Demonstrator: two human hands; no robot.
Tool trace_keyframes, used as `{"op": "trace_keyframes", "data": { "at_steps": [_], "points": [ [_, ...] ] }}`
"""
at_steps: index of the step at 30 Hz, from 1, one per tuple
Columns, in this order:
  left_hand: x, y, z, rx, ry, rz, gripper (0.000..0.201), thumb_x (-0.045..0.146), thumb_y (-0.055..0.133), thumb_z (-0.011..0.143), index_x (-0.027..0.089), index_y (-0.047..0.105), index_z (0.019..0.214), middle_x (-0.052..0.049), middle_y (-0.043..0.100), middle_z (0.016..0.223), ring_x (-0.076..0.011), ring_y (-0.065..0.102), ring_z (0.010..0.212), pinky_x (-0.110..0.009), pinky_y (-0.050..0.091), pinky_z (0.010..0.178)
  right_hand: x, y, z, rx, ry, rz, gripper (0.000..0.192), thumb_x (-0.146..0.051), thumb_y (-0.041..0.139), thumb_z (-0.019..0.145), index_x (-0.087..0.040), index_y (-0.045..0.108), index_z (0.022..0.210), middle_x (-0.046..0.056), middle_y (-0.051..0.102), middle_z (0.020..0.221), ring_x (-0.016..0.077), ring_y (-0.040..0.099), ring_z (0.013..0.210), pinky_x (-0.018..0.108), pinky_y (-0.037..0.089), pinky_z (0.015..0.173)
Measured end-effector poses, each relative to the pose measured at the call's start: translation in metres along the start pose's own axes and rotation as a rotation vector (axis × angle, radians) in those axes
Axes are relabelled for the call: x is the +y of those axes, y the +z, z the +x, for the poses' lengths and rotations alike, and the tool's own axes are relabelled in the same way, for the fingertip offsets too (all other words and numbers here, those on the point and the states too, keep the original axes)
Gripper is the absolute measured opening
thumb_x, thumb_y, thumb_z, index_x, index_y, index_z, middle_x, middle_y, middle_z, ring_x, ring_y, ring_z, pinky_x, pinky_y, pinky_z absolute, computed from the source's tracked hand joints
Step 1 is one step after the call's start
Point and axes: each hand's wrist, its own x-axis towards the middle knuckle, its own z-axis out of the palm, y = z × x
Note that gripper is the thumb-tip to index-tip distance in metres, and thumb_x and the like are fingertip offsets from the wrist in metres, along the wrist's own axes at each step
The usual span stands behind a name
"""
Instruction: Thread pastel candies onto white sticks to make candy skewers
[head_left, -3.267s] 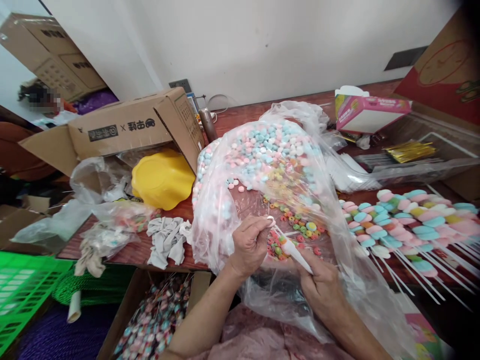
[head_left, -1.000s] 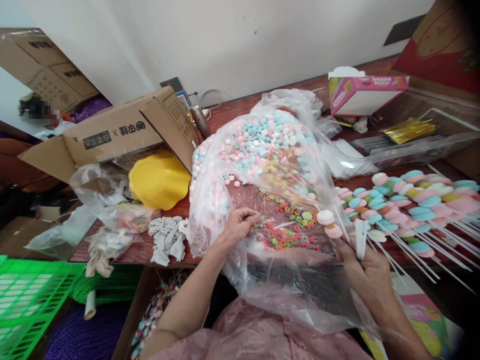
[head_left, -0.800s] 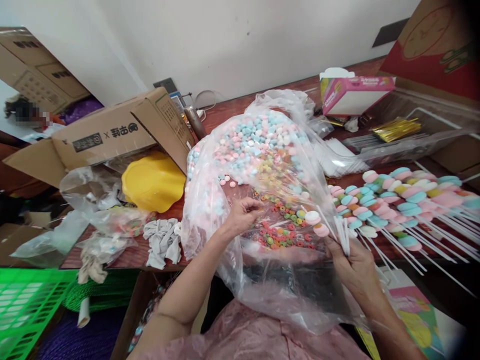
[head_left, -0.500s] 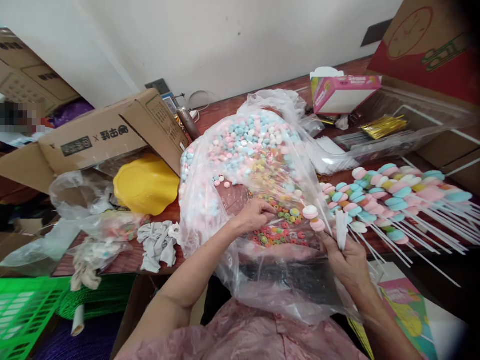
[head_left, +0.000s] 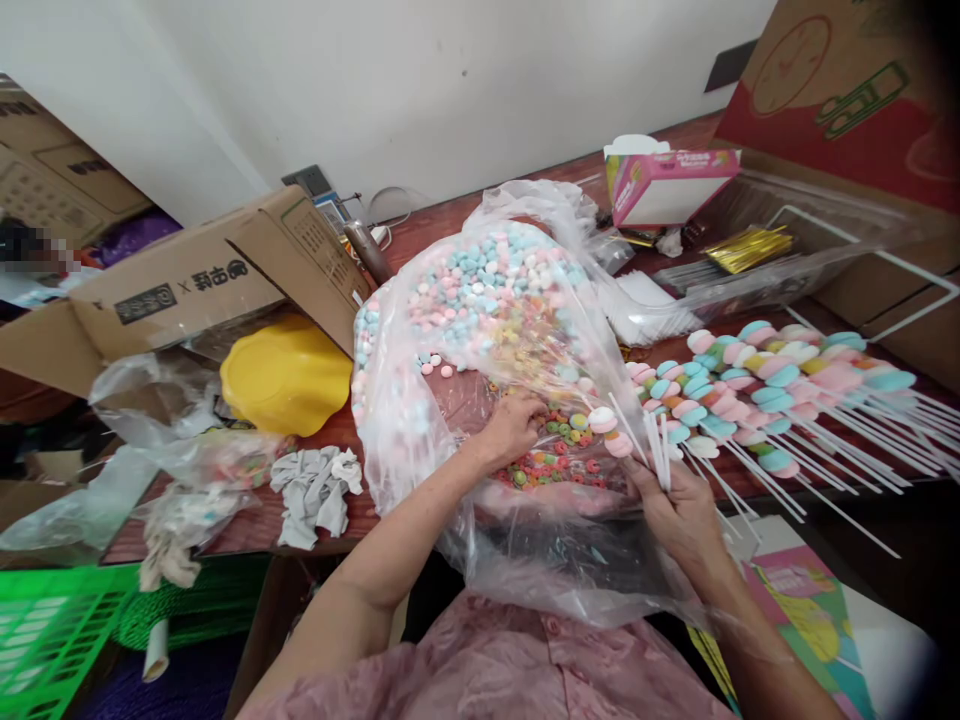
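My left hand [head_left: 511, 432] reaches into a large clear plastic bag [head_left: 390, 470], its fingers curled down over the ring candies [head_left: 559, 465]. What the fingertips hold, if anything, is hidden. Wrapped around a bunch of white sticks [head_left: 658, 455] is my right hand [head_left: 679, 515], at the bag's right edge. One of those sticks carries a white-and-pink candy and another pink one with an orange-brown piece between, forming a candy skewer [head_left: 609, 432]. Pastel marshmallow candies [head_left: 487, 270] in pink, blue and white are heaped at the back of the bag.
Finished-looking candy skewers [head_left: 765, 390] lie piled on the table at right. Behind them sits a clear tray [head_left: 817, 250] with gold ties [head_left: 750, 248]. A yellow bowl [head_left: 285, 375], an open carton [head_left: 180, 290] and grey gloves [head_left: 315, 490] are at left.
My left hand's fingers have curled in and down among the ring candies. The right hand keeps its sticks, which have fanned apart slightly. The whole view has shifted a little.
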Motion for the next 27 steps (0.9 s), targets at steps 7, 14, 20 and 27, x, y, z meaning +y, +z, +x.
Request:
{"op": "trace_keyframes", "data": {
  "at_steps": [7,14,20,27],
  "points": [
    [0.001,-0.009,0.004,-0.115,0.043,0.039,0.023,0.004,0.062,0.075,0.016,0.074,0.090,-0.011,0.072,0.100,-0.0247,0.063,0.099,-0.037,0.049,0.092,0.001,0.000,0.000,-0.008,0.004,-0.017,0.038,-0.039,0.056,0.094,-0.022,0.049,0.061,-0.002,0.051,0.060,0.0150,0.049,0.059,0.026,0.041,0.058],
    [0.008,-0.006,0.002,-0.051,0.037,-0.163,0.018,-0.001,0.063,0.071,0.016,0.064,0.063,-0.002,0.063,0.070,-0.0158,0.057,0.073,-0.030,0.047,0.076,-0.003,0.000,0.000,-0.010,-0.031,-0.077,0.032,-0.038,0.054,0.095,-0.021,0.062,0.069,-0.003,0.051,0.057,0.0147,0.048,0.055,0.026,0.040,0.054],
    [0.030,-0.020,-0.017,0.160,-0.456,-1.005,0.017,0.018,0.081,0.064,0.014,0.073,0.078,0.002,0.065,0.064,-0.0102,0.056,0.056,-0.026,0.047,0.058,-0.006,-0.001,-0.002,0.016,-0.060,-0.075,0.035,-0.037,0.055,0.094,-0.022,0.059,0.062,-0.002,0.053,0.055,0.0154,0.052,0.052,0.026,0.042,0.053],
    [0.045,-0.039,-0.050,0.381,-0.619,-1.543,0.038,0.026,0.097,0.047,0.012,0.074,0.074,-0.002,0.071,0.063,-0.0101,0.064,0.054,-0.020,0.050,0.053,-0.033,0.015,-0.005,-0.112,-0.385,-0.094,0.025,-0.016,0.050,0.090,-0.018,0.073,0.098,0.003,0.075,0.076,0.0176,0.069,0.060,0.025,0.050,0.056]
  ]
}}
